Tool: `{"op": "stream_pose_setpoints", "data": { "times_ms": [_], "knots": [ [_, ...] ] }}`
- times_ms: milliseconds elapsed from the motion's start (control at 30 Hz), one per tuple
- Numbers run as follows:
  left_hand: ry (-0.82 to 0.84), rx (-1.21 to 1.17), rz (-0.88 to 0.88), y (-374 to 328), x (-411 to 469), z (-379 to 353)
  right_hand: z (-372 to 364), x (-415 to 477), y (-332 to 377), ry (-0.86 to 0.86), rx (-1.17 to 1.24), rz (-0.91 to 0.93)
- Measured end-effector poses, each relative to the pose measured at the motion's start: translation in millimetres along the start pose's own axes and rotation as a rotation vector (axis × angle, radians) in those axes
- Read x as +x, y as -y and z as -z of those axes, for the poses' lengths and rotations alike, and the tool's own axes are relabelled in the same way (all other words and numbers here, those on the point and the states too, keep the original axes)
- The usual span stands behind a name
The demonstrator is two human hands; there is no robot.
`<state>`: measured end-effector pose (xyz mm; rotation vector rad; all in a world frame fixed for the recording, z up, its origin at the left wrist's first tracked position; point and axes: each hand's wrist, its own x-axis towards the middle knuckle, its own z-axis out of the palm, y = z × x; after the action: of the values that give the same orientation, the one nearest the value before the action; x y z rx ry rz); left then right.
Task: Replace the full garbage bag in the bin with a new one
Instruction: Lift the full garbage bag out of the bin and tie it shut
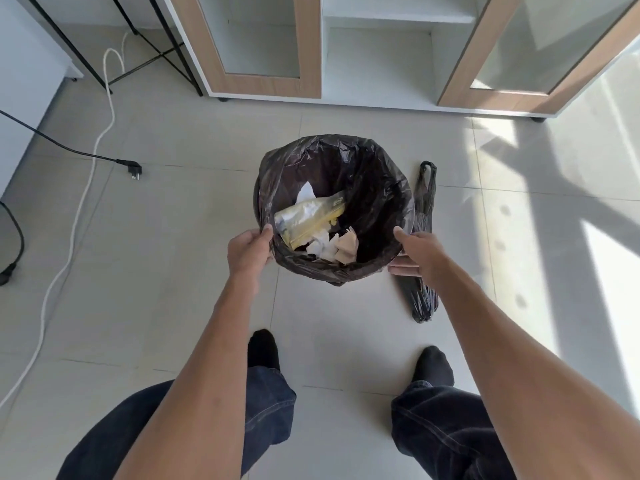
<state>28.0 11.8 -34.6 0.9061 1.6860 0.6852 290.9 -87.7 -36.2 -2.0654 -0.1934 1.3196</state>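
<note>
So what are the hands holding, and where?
The left hand grips the black garbage bag at its left rim. The right hand is at the right rim; whether it grips cannot be told.

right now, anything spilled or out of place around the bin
Nothing spilled; the trash sits inside the full bag. Only oddity: a black plug lies loose on the floor left of it, beside a trailing white cable.
</note>
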Motion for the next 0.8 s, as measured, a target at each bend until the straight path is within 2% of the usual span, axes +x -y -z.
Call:
{"op": "stream_pose_setpoints", "data": {
  "times_ms": [67,233,333,500,800],
  "knots": [
    [0.008,-0.012,-0.002,6,0,2,-1,3,4,-0.036,-0.037,0.047],
    [-0.031,-0.062,-0.012,14,4,2,-7,0,-2,-0.121,-0.089,0.029],
    [0.01,-0.124,0.022,15,6,0,-9,-1,-5,-0.183,-0.1,0.025],
    [0.062,-0.134,0.039,19,-3,3,-11,-4,-4,-0.195,-0.074,-0.007],
    [0.137,-0.292,0.07,28,-12,12,-14,-2,-5,-0.2,-0.06,-0.053]
  ]
}}
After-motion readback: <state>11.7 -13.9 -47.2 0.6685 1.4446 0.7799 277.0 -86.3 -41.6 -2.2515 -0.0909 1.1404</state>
